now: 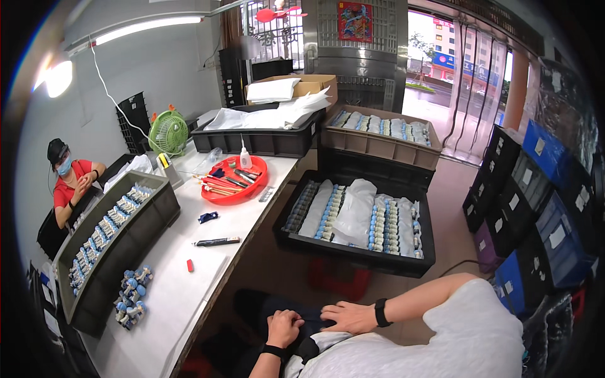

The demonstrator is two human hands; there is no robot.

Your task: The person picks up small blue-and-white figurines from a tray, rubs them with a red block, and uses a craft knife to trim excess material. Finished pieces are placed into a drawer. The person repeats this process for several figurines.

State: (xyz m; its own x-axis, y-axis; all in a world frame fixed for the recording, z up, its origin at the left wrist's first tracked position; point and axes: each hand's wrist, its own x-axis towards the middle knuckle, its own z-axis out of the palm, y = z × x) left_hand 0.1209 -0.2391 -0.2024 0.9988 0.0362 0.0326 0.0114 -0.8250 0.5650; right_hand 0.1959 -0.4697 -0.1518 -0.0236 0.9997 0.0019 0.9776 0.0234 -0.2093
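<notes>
My left hand (285, 328) rests on my lap with its fingers curled in; whatever it may hold is hidden. Beside it, my right hand (346, 317) lies over my dark trousers, fingers stretched out and nothing visible in them. Both hands are away from the white-topped table (183, 264) on the left. A small heap of blue-and-white figurines (132, 296) lies there. Nearer its right edge are a black pen-like tool (216, 241), a small red piece (190, 265) and a dark blue scrap (207, 217).
A grey crate (113, 268) of figurines stands on the table, near a red tray (234, 181) of brushes and pens. Ahead, a black crate (353, 258) holds figurine rows and white sheets. Stacked bins (526, 208) line the right. A masked person (72, 183) sits across the table.
</notes>
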